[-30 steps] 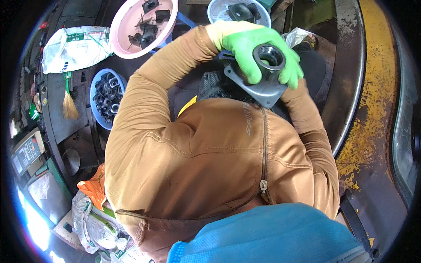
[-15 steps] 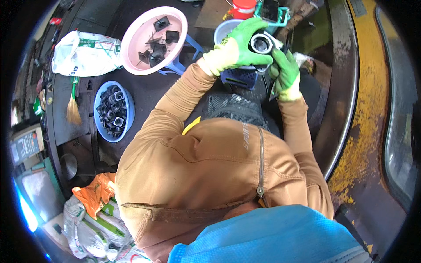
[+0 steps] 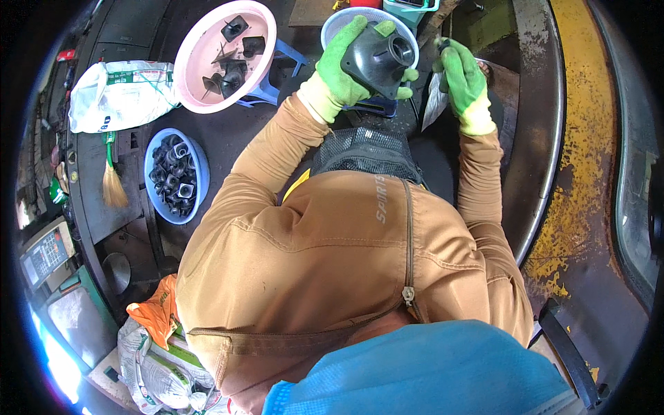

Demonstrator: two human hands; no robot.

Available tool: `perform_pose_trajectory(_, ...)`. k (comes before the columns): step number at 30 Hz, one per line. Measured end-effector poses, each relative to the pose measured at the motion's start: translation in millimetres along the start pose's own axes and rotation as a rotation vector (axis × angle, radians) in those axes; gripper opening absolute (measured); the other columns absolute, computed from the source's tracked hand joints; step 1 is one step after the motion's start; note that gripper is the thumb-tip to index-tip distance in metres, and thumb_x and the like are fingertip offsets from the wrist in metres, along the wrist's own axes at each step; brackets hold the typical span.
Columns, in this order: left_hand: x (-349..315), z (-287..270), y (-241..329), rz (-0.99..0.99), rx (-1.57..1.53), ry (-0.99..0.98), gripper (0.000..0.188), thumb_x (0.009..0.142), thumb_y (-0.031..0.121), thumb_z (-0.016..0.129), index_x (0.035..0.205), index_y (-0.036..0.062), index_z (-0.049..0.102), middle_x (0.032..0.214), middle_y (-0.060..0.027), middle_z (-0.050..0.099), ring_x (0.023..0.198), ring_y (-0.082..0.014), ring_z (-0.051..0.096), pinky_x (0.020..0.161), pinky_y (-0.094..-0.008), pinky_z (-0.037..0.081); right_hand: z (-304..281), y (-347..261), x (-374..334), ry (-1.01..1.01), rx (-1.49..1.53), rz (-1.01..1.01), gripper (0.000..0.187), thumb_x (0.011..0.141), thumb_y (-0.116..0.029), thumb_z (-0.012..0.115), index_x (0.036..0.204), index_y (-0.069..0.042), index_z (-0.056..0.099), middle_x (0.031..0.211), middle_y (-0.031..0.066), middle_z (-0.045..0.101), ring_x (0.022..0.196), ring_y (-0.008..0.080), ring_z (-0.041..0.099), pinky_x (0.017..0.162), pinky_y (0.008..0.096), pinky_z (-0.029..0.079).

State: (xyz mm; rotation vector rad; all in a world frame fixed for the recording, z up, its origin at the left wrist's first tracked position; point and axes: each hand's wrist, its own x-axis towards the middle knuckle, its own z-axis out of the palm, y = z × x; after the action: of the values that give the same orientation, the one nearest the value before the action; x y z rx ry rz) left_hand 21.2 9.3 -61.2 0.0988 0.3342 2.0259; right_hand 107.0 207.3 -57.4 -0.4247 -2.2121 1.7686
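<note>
My left hand (image 3: 339,69) wears a green glove with a pale yellow cuff. Its fingers wrap round a black funnel-shaped moulded part (image 3: 370,63) with a flat flange and a round collar at its narrow end. To the right, my gloved right hand (image 3: 465,79) is closed, apart from the part. A dark end pokes out above its fingers and a pale, pointed, blade-like piece (image 3: 434,104) shows below, so it looks like a knife. Under the black part stands a pale blue basin (image 3: 330,31), mostly covered by my left hand.
A pink basin (image 3: 190,90) with several black parts rests on a blue stool (image 3: 266,90). Left of my arm, a blue tub (image 3: 201,173) holds many small black pieces. A white sack (image 3: 117,93) and a straw brush (image 3: 114,185) lie farther left. A worn yellow-edged machine (image 3: 588,173) flanks my right.
My hands have moved apart, the right one away to the right. The black part has turned, so its flared side now shows and its collar points right.
</note>
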Motion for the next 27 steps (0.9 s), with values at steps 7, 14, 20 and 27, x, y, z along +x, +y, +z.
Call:
perform_pose_trajectory(7, -7, -4, 11, -0.27, -0.04, -0.046, 0.064, 0.091, 0.061, 0.047, 0.13, 0.0104, 0.05, 0.112, -0.0224, 0.059, 0.093, -0.0467, 0.06, 0.07, -0.0572, 0.054, -20, -17, 14, -0.336, -0.544, -0.82, 0.028, 0.089, -0.014, 0.064, 0.116, -0.007, 0.066, 0.087, 0.0111, 0.068, 0.077, 0.0246, 0.067, 0.067, 0.0338, 0.053)
perform_pose_trajectory(14, -11, 3, 5, -0.198, 0.351, 0.161, 0.058, 0.086, 0.056, 0.058, 0.12, 0.009, 0.059, 0.114, -0.0168, 0.06, 0.09, -0.0367, 0.06, 0.068, -0.0471, 0.052, -18, -38, 12, -0.415, -0.738, -0.862, 0.031, 0.088, -0.018, 0.064, 0.118, -0.018, 0.067, 0.079, 0.0031, 0.067, 0.071, 0.0214, 0.066, 0.062, 0.0327, 0.052)
perform_pose_trajectory(20, -11, 11, 4, -0.041, 0.034, 0.189, 0.037, 0.092, 0.034, 0.053, 0.115, 0.0067, 0.062, 0.107, -0.0119, 0.067, 0.101, -0.0283, 0.064, 0.089, -0.0444, 0.052, -14, -28, 7, -0.39, -0.69, -0.994, 0.031, 0.09, -0.017, 0.062, 0.12, -0.011, 0.065, 0.098, 0.0095, 0.071, 0.082, 0.0258, 0.069, 0.069, 0.033, 0.055)
perform_pose_trajectory(27, -2, 11, 4, 0.013, -0.075, -0.089, 0.039, 0.089, 0.027, 0.059, 0.12, 0.004, 0.058, 0.11, -0.0122, 0.065, 0.104, -0.0274, 0.062, 0.091, -0.0429, 0.051, -10, -10, -10, -0.341, -0.513, -0.796, 0.029, 0.086, -0.01, 0.065, 0.114, -0.001, 0.065, 0.107, 0.0135, 0.068, 0.092, 0.0272, 0.068, 0.076, 0.0327, 0.056)
